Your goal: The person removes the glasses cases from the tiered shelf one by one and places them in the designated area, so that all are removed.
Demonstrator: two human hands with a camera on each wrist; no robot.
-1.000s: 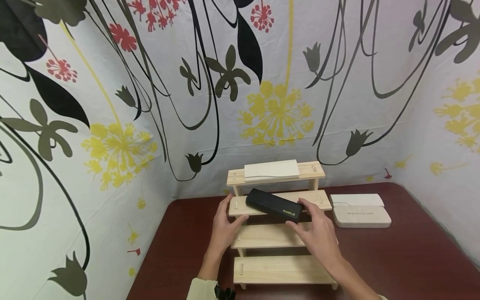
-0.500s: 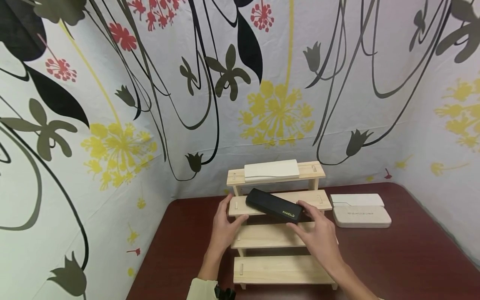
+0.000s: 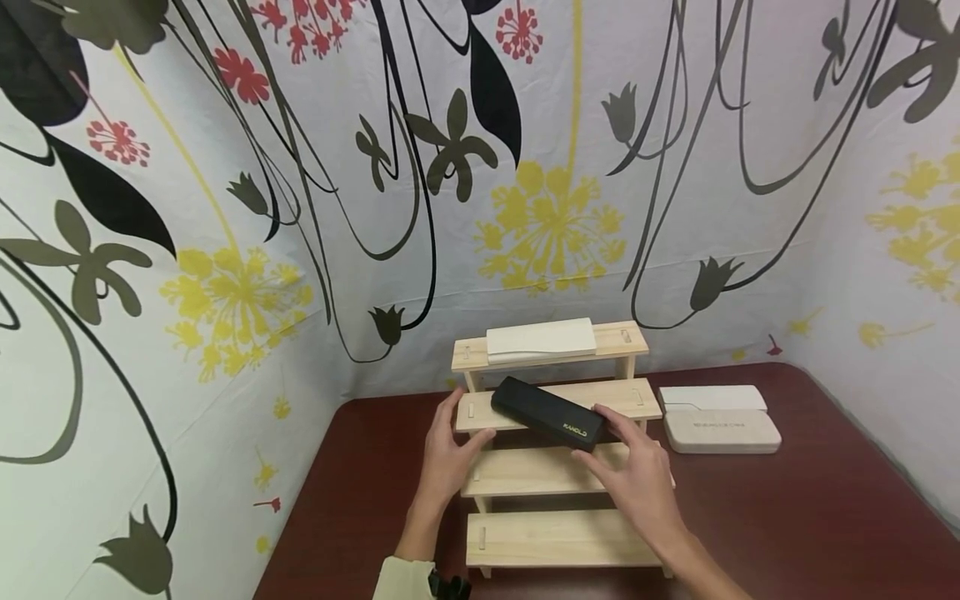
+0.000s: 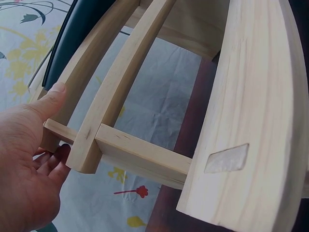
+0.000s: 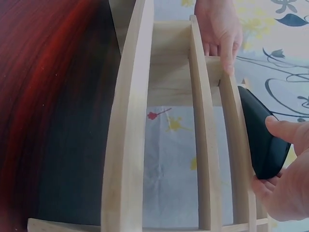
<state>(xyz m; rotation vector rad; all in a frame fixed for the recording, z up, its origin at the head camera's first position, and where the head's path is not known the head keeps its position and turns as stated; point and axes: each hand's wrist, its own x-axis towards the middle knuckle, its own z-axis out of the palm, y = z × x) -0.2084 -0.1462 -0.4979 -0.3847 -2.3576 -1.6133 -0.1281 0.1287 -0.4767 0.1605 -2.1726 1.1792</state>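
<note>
A black glasses case (image 3: 547, 412) with gold lettering lies slantwise on the second shelf from the top of a wooden tiered rack (image 3: 562, 540), its right end jutting over the front edge. My right hand (image 3: 633, 471) pinches that right end between thumb and fingers; the right wrist view shows the hand (image 5: 292, 169) around the end of the case (image 5: 263, 140). At the rack's left end, my left hand (image 3: 447, 454) holds the same tier. In the left wrist view its thumb (image 4: 50, 99) presses the front edge while the other fingers curl behind the side bar.
A folded whitish cloth or flat pouch (image 3: 542, 340) lies on the top tier. Right of the rack, a light-coloured case (image 3: 723, 433) with faint lettering stands on the dark red table (image 3: 840, 508). Patterned fabric (image 3: 540, 125) hangs behind and at both sides.
The right end of the black glasses case has dipped slightly toward me, with my right hand on it. My left hand keeps its place on the rack.
</note>
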